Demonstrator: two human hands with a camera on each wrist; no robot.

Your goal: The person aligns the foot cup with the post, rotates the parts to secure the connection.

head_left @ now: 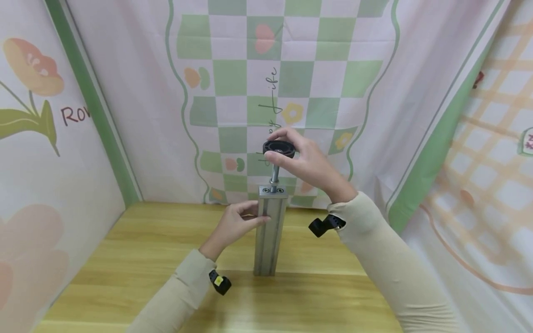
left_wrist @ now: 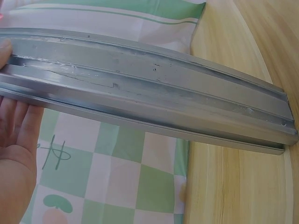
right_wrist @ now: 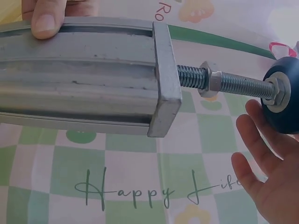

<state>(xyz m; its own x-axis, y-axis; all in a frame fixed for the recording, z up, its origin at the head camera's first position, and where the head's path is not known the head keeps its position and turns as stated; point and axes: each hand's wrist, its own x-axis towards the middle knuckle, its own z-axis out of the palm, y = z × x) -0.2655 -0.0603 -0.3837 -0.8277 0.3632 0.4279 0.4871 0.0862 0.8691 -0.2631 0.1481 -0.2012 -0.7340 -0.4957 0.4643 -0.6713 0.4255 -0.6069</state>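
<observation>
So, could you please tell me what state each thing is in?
Metal profile: upright on table
End plate: fitted on profile
Threaded rod: projecting from plate
Nut: on rod, clear of plate
Black foot: on rod's end
Left hand: gripping profile
Right hand: holding foot
Printed cloth: hanging behind

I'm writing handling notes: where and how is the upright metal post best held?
Grip the metal post around its upper part, probably from the left, as the left hand does: its straight, slim body stands upright, and the right hand holds the black disc above.
</observation>
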